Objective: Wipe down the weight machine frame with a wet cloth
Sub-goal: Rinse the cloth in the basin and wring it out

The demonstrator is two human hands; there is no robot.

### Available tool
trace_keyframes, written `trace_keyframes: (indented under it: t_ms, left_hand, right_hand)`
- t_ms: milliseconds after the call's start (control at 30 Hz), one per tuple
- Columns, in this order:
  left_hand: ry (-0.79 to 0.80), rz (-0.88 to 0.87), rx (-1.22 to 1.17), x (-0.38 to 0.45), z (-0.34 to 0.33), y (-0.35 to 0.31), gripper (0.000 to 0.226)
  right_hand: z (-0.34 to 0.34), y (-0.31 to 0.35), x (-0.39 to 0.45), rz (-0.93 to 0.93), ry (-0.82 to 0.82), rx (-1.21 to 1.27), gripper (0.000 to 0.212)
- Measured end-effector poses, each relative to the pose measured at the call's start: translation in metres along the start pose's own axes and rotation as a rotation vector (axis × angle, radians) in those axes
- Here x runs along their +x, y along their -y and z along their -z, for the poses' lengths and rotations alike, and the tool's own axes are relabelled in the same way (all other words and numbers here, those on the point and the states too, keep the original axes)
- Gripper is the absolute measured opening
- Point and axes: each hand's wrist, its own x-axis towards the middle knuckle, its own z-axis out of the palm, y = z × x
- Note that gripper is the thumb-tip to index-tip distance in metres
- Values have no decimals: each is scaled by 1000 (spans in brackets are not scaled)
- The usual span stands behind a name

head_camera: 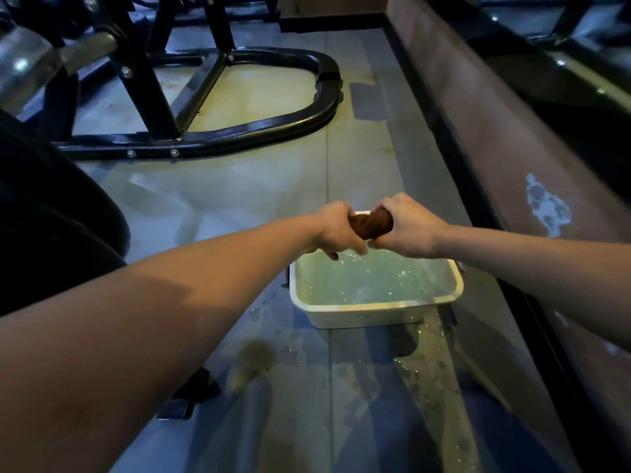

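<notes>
A brown cloth [371, 226], rolled and twisted, is held over a white basin [375, 310] of rippling water on the floor. My left hand [336, 232] grips its left end and my right hand [408, 227] grips its right end, both with curled fingers. Most of the cloth is hidden inside the two fists. The black weight machine frame [259, 126] stands on the floor at the upper left, well beyond the basin, with a curved base tube and bolted struts.
Water splashes and wet patches [430, 367] lie on the floor in front of and right of the basin. A low brown wall with a black skirting [495, 138] runs along the right. A dark rounded object [51, 213] sits at the left edge.
</notes>
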Motion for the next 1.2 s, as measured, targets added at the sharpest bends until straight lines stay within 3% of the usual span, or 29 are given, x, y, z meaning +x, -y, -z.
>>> trace_keyframes:
  t_ms: [100, 233, 300, 433, 500, 600, 700, 867, 1067, 1200]
  left_hand:
    - [116, 69, -343, -15, 12, -1, 30]
    - [48, 77, -880, -25, 29, 0, 18]
    - [-5, 69, -980, -26, 33, 0, 25]
    - [-197, 89, -827, -28, 34, -5, 41]
    - [-252, 87, -875, -27, 35, -6, 43]
    - [-289, 88, -950, -25, 37, -7, 52]
    - [-228, 75, -1065, -29, 42, -7, 67]
    - [-206, 58, -1002, -34, 45, -12, 43]
    - [-272, -34, -1066, -30, 44, -15, 37]
    - [-294, -42, -815, -30, 40, -15, 33]
  right_hand:
    - [4, 1, -5, 3, 12, -11, 40]
    - [13, 4, -10, -64, 71, 101, 37]
    - [19, 7, -13, -62, 138, 242, 38]
    - [28, 27, -16, -61, 286, 526, 33]
    - [29, 36, -13, -102, 318, 632, 39]
    - [31, 44, -9, -101, 272, 644, 37]
    - [32, 49, -10, -60, 145, 588, 35]
    - [26, 58, -10, -26, 6, 611, 43]
    - [37, 59, -5, -65, -14, 695, 41]
    - [40, 54, -5, -68, -49, 555, 49]
